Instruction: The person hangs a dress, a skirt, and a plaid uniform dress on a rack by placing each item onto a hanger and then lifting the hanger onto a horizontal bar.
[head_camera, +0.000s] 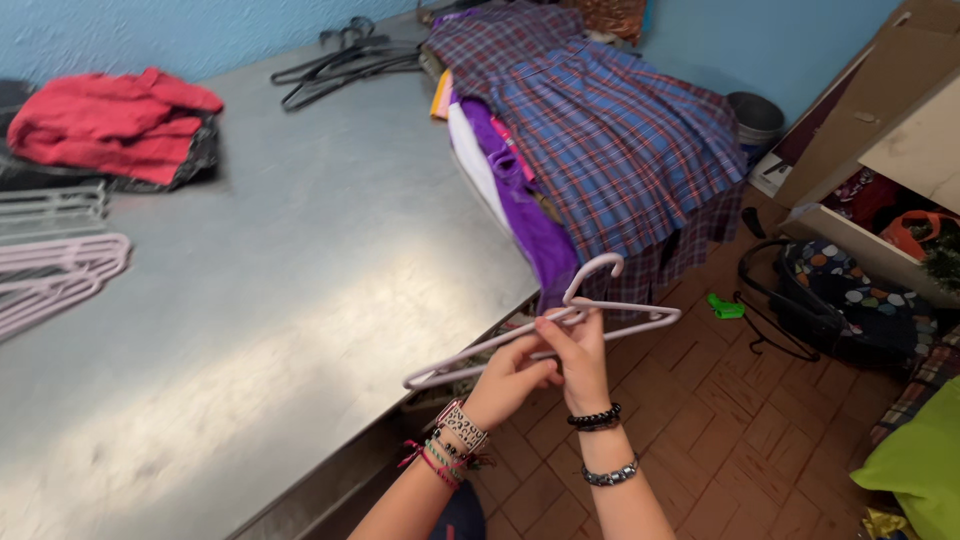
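A pale pink plastic hanger (640, 318) is held in the air just past the metal table's (300, 290) front right corner, its hook pointing up. My right hand (578, 350) grips it near the neck. My left hand (510, 380) holds the lower bar beside it, fingers curled around it. Both wrists wear bracelets. Just behind the hanger, a pile of clothes topped with a blue and red plaid garment (610, 130) lies on the table's right end, with purple cloth (525, 205) hanging over the edge.
Pale hangers (55, 270) lie at the table's left edge, dark hangers (345, 65) at the back, and a red garment (110, 120) at the far left. On the tiled floor stand a spotted bag (850, 300), a bucket (755, 115) and a cabinet (890, 130).
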